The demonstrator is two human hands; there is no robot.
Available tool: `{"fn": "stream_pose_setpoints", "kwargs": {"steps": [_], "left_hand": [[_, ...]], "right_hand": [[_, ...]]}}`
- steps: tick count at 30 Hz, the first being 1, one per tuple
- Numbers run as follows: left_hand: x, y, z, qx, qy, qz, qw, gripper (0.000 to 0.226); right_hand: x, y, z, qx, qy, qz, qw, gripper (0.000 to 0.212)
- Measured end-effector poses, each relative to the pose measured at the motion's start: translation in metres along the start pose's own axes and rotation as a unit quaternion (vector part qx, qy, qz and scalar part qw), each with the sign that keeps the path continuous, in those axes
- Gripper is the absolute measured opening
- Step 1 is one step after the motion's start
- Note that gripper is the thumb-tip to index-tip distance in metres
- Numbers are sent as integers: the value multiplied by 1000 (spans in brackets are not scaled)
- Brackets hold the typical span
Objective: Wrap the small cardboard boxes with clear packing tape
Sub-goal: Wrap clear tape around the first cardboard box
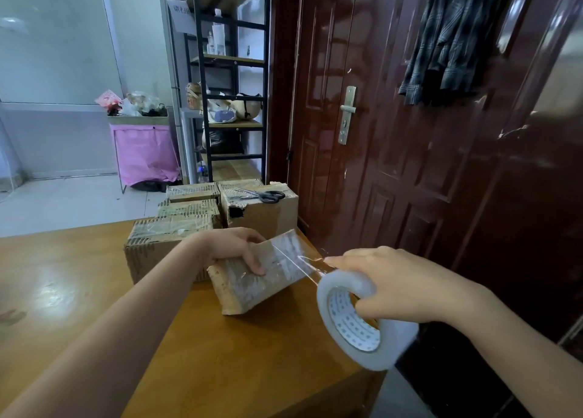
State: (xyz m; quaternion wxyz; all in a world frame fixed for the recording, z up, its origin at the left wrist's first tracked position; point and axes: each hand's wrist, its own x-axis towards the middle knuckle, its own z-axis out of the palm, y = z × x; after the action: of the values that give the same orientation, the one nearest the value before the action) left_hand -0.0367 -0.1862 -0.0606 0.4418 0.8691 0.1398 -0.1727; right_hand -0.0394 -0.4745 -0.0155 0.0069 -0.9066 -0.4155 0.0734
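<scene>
A small cardboard box [252,279], partly covered in clear tape, lies tilted on the wooden tabletop [94,291] near its right edge. The left hand [236,247] grasps the box from above, fingers curled over its far side and thumb pressed on its top face. A strip of clear tape [307,264] stretches from the box's right end to the tape roll [362,320], which the right hand [400,285] grips with fingers through the core, holding it just past the tabletop's right edge.

Behind the held box, toward the far right corner, several more taped cardboard boxes [176,228] sit packed together, and black-handled scissors [268,195] lie on top of the rearmost one. A dark red door [410,133] stands to the right, a plaid shirt [451,32] hanging on it. A black metal shelf [230,86] and a pink-lined bin [142,146] stand beyond the table.
</scene>
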Motion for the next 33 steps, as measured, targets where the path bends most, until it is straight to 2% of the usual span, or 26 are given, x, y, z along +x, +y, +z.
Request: {"fn": "stream_pose_setpoints", "kwargs": {"steps": [4,5,8,11,13,16,19,21,23,25,27,29,31,33], "left_hand": [[1,-16,-10,-100,-13,-26,995,91],[1,-19,-12,-115,-18,-26,993,91],[2,-22,-12,-127,-27,-18,991,70],[7,-27,-15,-154,-64,33,985,84],[7,-29,-17,-148,-44,66,986,76],[2,-25,-15,2,51,110,993,56],[1,-27,-10,246,147,155,945,43],[-1,-23,-8,329,158,160,917,43],[-5,-16,-5,359,142,144,911,51],[-6,-11,3,380,122,102,911,78],[-6,-10,15,457,130,69,877,102],[-3,-11,23,488,172,77,852,95],[-1,-13,24,463,201,104,857,79],[-1,-12,25,451,196,117,863,75]], "right_hand": [[26,-6,15,0,5,-14,1000,76],[33,-7,20,-1,2,-15,1000,76],[50,-9,35,8,-2,-12,1000,75],[61,-11,43,21,6,-3,1000,74],[65,-11,45,26,13,-6,1000,74],[68,-13,43,38,21,-12,999,73],[69,-15,35,33,27,-14,999,74],[70,-16,32,19,12,-18,1000,73],[70,-17,32,11,-5,-20,1000,73],[68,-17,32,18,-7,-16,1000,72],[64,-16,29,31,4,-9,999,69],[61,-14,26,38,9,-8,999,66],[58,-14,22,35,-3,-6,999,67],[56,-14,18,19,-25,-1,1000,62]]}}
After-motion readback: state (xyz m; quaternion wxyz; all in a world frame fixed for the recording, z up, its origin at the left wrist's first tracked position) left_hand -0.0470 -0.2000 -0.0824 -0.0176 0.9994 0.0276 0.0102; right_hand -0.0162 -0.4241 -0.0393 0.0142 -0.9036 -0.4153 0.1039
